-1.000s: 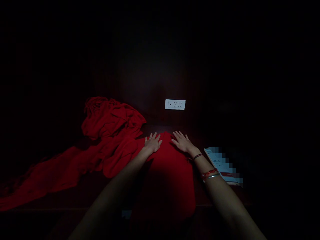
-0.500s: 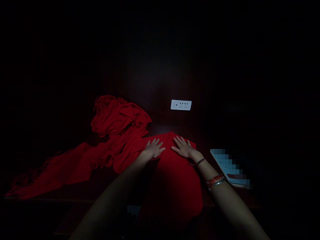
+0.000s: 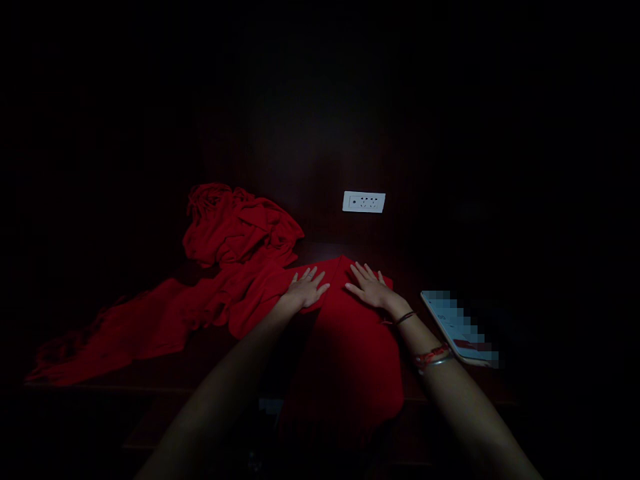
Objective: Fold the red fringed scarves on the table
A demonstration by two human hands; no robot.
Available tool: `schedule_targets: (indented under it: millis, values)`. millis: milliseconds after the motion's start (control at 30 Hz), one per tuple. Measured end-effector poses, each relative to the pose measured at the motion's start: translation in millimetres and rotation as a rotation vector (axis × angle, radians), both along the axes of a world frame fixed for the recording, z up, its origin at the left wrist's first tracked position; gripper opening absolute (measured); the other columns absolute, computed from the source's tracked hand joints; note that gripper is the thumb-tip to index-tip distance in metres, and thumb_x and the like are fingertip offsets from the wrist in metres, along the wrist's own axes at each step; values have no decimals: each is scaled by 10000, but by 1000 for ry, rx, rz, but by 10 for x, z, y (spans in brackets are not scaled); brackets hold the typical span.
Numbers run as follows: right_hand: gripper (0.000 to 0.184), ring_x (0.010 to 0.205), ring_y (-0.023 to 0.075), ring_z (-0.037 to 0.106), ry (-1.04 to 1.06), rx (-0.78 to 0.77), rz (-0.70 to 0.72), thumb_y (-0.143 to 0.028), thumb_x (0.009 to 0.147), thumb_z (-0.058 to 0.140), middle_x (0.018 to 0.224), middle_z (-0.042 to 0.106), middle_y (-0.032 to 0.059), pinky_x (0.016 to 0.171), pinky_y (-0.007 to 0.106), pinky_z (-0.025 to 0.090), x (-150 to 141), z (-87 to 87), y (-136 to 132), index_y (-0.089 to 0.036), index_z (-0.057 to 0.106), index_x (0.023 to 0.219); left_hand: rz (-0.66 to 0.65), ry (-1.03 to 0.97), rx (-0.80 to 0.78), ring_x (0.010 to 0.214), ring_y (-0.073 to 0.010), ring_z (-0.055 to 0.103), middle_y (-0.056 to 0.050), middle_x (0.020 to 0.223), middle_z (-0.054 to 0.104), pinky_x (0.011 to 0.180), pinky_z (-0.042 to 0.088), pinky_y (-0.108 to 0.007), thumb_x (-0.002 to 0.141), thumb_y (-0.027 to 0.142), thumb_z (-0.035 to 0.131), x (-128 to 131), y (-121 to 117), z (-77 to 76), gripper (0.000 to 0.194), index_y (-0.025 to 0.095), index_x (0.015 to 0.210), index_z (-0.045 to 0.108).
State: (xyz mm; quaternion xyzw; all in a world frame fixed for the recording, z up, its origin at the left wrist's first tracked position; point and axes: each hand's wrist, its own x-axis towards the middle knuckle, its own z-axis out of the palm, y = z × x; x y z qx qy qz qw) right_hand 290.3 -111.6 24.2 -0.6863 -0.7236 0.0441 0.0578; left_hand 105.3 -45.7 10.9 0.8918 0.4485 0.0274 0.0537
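Note:
A red scarf (image 3: 357, 347) lies on a dark table, one smooth folded end running toward me and hanging over the front edge. My left hand (image 3: 305, 291) rests flat on it with fingers spread, left of the fold. On the other side of the fold, my right hand (image 3: 371, 288) also presses flat on the cloth, fingers apart. The rest of the red cloth stretches left to a fringed end, and a crumpled red heap (image 3: 240, 227) with fringe sits behind it. Whether the heap and the flat part are one piece I cannot tell.
A phone-like device (image 3: 453, 327), partly blurred out, lies right of my right forearm. A white socket plate (image 3: 364, 202) is on the dark wall behind. The table's front edge (image 3: 165, 389) crosses below, and a dim pale item (image 3: 270, 405) shows beneath it.
The view has shifted slightly, so the socket and cloth appear a little higher. Both hands stay flat on the scarf, almost unmoved on it.

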Motion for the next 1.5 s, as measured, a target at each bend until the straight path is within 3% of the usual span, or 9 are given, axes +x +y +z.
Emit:
schedule_targets:
  millis: [100, 200, 300, 567, 700, 800, 1067, 1233, 1500]
  values:
    - [766, 1217, 219, -71, -8, -54, -10, -669, 695, 92, 1358, -21, 15, 955, 473, 4, -28, 16, -44, -209, 11, 1302, -58, -71, 44, 1222, -202, 25, -28, 1357, 32, 956, 97, -435, 803, 524, 113, 4, -33, 10, 564, 240, 1290, 108]
    - [792, 1218, 240, -44, -26, -257, -38, -681, 683, 125, 1357, -21, 37, 948, 490, 29, -81, -14, -54, -195, 38, 1303, -173, -12, -50, 1221, -204, 31, 1, 1356, 50, 957, 92, -434, 801, 523, 143, 38, -54, -7, 555, 261, 1288, 104]
    - [787, 1220, 234, -28, -20, -298, -10, -673, 690, 161, 1358, -9, 40, 952, 480, 40, -60, -28, -51, -193, 41, 1302, -189, 52, -124, 1220, -214, 44, 21, 1351, 79, 951, 80, -457, 799, 523, 145, 55, -46, -30, 547, 274, 1284, 116]
    - [519, 1156, 222, 262, -34, 164, -114, -461, 801, 282, 1264, 322, 117, 920, 378, 226, 309, 30, 5, -151, 336, 1213, -126, -30, 87, 1211, -181, 135, -23, 1340, 165, 938, 170, -437, 835, 416, 146, 40, -11, -45, 478, 226, 1270, 199]
    - [350, 995, 156, 440, -31, 299, 14, -303, 827, 304, 1100, 491, 101, 841, 250, 317, 333, 15, 62, -145, 465, 1095, 12, 25, 198, 1199, -197, 175, -52, 1326, 210, 931, 185, -438, 832, 305, 214, 8, 49, -45, 437, 177, 1245, 275]
    - [314, 916, 135, 486, -29, 324, 94, -245, 835, 289, 1017, 541, 79, 787, 214, 345, 272, -33, 141, -164, 503, 1050, 76, 58, 115, 1196, -213, 182, -64, 1325, 208, 921, 197, -449, 835, 326, 190, -38, 112, -60, 448, 167, 1243, 282]
    - [361, 890, 146, 496, -222, 167, 316, -157, 785, 340, 1090, 466, 51, 729, 226, 371, 76, 121, 633, -250, 461, 1112, 71, 31, -12, 1207, -215, 145, -51, 1340, 149, 929, 177, -456, 828, 361, 150, -50, 166, -64, 481, 182, 1270, 213]
    - [298, 851, 142, 484, -294, -18, 492, -93, 683, 454, 1020, 469, 63, 728, 228, 370, -25, 248, 953, -176, 562, 948, 67, 21, -25, 1207, -224, 139, -58, 1340, 153, 929, 176, -457, 824, 361, 152, -54, 159, -53, 486, 175, 1267, 222]
    - [188, 779, 125, 461, -205, -62, 574, -13, 646, 458, 856, 501, 78, 730, 210, 360, -139, 458, 901, -93, 589, 753, 58, 7, -20, 1207, -226, 135, -60, 1336, 171, 929, 168, -465, 823, 358, 162, -45, 181, -67, 480, 174, 1260, 237]
